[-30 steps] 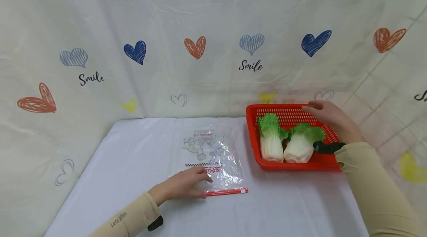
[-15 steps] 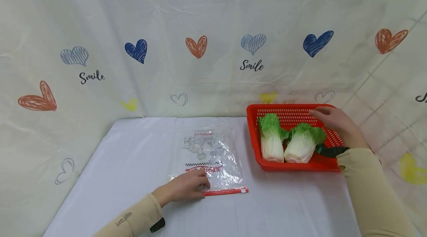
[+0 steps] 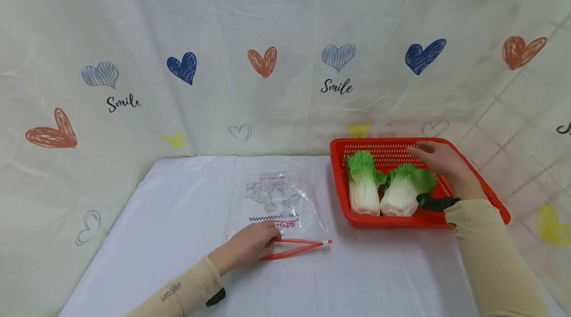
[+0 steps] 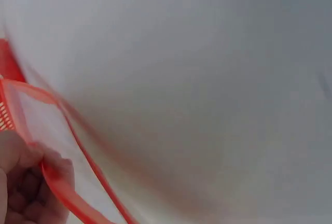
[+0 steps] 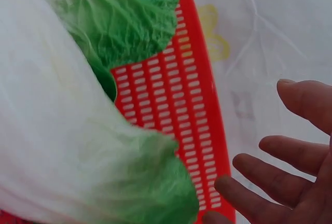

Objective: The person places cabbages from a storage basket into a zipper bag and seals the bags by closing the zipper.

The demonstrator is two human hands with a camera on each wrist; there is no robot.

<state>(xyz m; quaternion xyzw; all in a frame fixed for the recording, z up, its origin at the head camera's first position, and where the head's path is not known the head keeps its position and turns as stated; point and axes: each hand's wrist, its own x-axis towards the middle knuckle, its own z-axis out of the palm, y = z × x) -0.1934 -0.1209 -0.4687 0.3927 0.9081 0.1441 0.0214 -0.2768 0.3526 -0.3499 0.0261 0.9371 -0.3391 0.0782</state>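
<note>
My left hand (image 3: pixel 250 245) pinches one red edge of a clear zip bag (image 3: pixel 278 198) near its left end. The bag's red slider strip (image 4: pixel 67 195) parts into two lips around a gap, and they meet at the white slider on the right. Over the back right of a red basket (image 3: pixel 352 223) my right hand (image 3: pixel 443 163) hovers, fingers spread and holding nothing. Two heads of napa cabbage lie in the basket: a left one (image 3: pixel 363 188), more upright, and a right one (image 3: pixel 403 198) close to my right wrist. Their leafy tops show large in the right wrist view.
A white cloth (image 3: pixel 187 208) covers the table. Behind it hangs a pale curtain (image 3: pixel 285 20) printed with hearts and the word Smile, close to the basket's back rim.
My left hand has closed on the bag's edge and lifted one lip, so the red strip has parted. My right hand has shifted only slightly over the basket.
</note>
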